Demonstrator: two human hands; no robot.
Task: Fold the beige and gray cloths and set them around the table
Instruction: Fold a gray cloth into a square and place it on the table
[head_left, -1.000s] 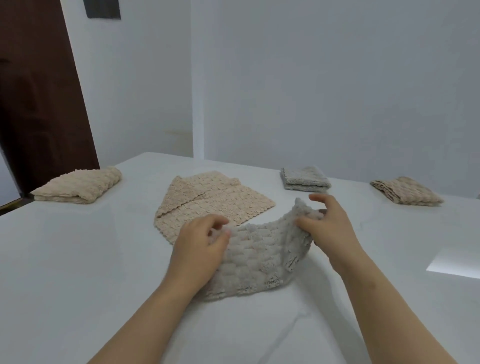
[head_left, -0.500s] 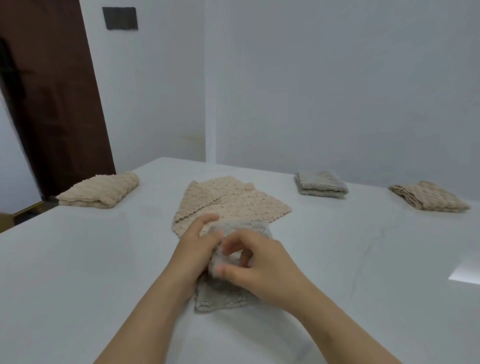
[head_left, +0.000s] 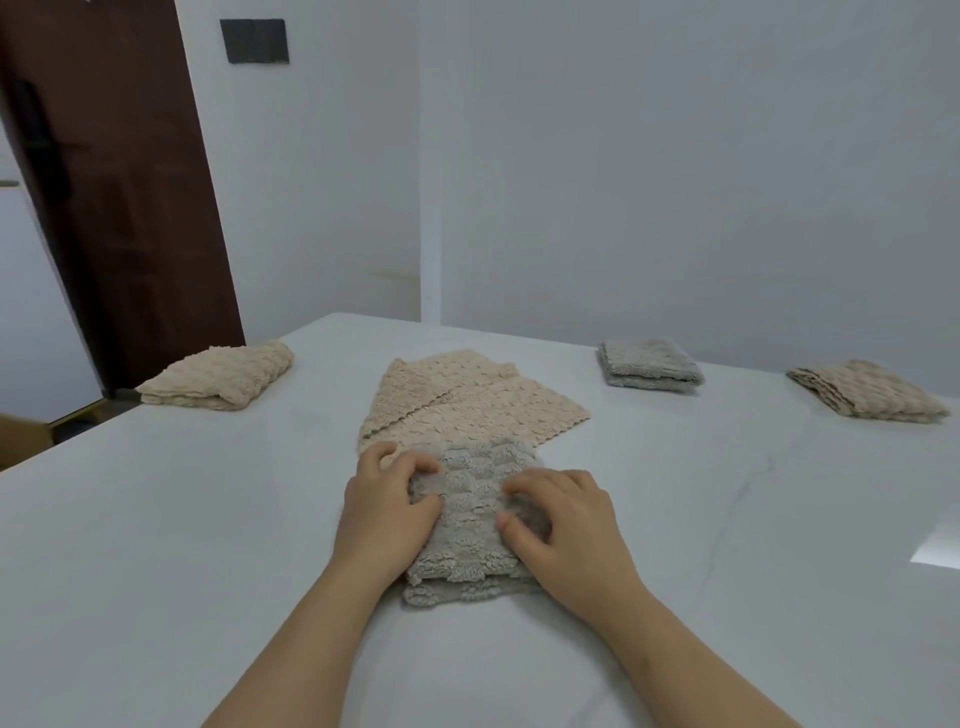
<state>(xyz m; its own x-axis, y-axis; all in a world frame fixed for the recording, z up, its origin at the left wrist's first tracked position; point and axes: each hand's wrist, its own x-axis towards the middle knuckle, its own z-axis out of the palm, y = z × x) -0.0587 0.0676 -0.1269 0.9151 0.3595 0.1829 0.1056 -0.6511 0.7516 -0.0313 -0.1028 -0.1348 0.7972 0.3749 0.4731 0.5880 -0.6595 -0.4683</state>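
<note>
A gray cloth (head_left: 467, 519), folded into a narrow stack, lies on the white table (head_left: 182, 545) right in front of me. My left hand (head_left: 387, 512) grips its left edge with curled fingers. My right hand (head_left: 569, 525) sits on its right side, with bent fingers and thumb pinching the top layer. Just behind it a beige cloth (head_left: 467, 410) lies spread out, one corner turned over. The gray cloth's far end overlaps it.
Three folded cloths sit round the table: a beige one (head_left: 223, 376) at the far left edge, a gray one (head_left: 649, 366) at the back, another beige one (head_left: 867, 392) at the far right. A dark brown door (head_left: 119, 208) stands behind the left corner.
My right hand carried the gray cloth's right end over to the left, folding it in half. The cloth now lies flat, with both hands on it.
</note>
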